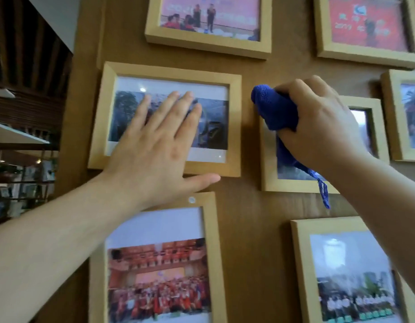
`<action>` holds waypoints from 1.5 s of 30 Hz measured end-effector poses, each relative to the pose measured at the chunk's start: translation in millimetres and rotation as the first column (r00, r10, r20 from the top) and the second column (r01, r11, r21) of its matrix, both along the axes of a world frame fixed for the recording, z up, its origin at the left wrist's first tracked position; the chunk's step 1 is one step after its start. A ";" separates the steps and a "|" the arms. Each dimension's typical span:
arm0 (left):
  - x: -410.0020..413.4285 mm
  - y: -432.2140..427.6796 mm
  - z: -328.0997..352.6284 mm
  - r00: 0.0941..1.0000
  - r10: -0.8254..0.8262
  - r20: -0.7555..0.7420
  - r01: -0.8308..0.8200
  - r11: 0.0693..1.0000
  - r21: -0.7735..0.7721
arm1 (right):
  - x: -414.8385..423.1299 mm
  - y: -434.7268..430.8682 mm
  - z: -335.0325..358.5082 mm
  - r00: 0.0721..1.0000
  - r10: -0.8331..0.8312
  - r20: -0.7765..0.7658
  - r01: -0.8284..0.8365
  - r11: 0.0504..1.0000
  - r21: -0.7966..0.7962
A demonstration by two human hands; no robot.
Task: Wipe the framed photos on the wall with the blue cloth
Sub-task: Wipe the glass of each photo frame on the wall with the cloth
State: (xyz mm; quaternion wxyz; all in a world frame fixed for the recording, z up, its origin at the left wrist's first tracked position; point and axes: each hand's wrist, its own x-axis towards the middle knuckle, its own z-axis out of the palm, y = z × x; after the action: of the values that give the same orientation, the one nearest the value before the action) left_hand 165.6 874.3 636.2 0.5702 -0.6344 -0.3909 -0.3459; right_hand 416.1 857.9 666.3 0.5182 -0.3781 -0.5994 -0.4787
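Observation:
Several light wooden framed photos hang on a brown wooden wall (251, 206). My left hand (155, 145) lies flat, fingers spread, on the glass of the middle-left frame (108, 113), thumb under its lower edge. My right hand (318, 127) is closed around a bunched blue cloth (274, 108), held over the upper left corner of the smaller middle frame (267, 159). A tail of the cloth hangs down past that frame's bottom edge. My right hand hides most of that photo.
More frames surround these: two above (209, 43) (323, 31), one at the right edge (393, 117), two below (216, 264) (302, 276). The wall ends at the left, where a dim room with shelves (22, 159) lies beyond.

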 end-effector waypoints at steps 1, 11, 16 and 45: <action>-16.8 -1.3 3.8 1.000 0.003 0.007 -0.003 1.000 0.004 | -13.5 -0.1 2.7 1.000 0.007 0.007 -0.007 1.000 0.009; -115.8 9.9 20.5 0.992 0.118 0.047 -0.114 0.991 -0.075 | -113.1 16.1 35.1 0.993 -0.109 0.048 0.104 0.990 0.092; -123.9 19.1 18.4 0.996 0.065 0.068 -0.057 0.993 -0.108 | -137.2 25.5 32.7 0.976 -0.195 0.095 0.190 0.980 0.065; -138.0 42.4 10.5 0.988 -0.123 0.096 0.128 0.990 -0.056 | -181.0 21.2 10.2 0.928 -0.175 0.330 0.170 0.984 0.044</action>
State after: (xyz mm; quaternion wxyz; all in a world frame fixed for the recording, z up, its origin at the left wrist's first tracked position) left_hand 27.7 916.7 646.8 0.5087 -0.6583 -0.3867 -0.3980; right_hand 235.1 879.1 676.5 0.3683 -0.3391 -0.6393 -0.5837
